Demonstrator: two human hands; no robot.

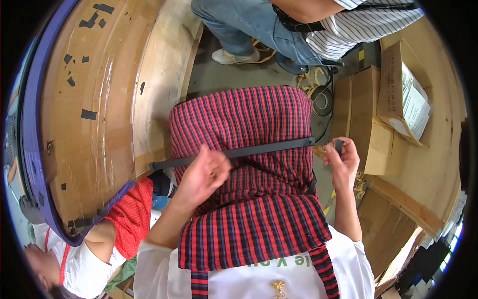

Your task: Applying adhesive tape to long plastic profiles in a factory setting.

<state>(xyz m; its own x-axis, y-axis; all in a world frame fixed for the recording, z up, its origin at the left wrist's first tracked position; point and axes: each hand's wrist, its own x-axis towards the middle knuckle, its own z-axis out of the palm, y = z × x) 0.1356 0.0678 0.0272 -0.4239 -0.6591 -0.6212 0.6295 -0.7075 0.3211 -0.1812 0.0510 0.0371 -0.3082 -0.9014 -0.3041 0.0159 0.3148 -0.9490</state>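
Note:
A long, narrow dark grey strip [271, 148] lies across my lap on a red, black and blue striped apron [249, 112]. Small black pieces wrap its two ends. My left hand [205, 172] hovers over the strip's left half, fingers loosely curled and apart, slightly blurred; nothing shows in them. Just beyond the strip's right end, my right hand [343, 159] pinches a small dark piece [339, 145] that looks like tape between thumb and fingers. Part of the strip is hidden behind my left hand.
Left stands a tape-covered cardboard-topped table [107, 144] with a purple padded edge [44, 74] and black tape bits. A co-worker in jeans [249, 27] sits ahead; another in red and white is lower left. Cardboard boxes [366, 114] and a tape roll [321, 100] are at right.

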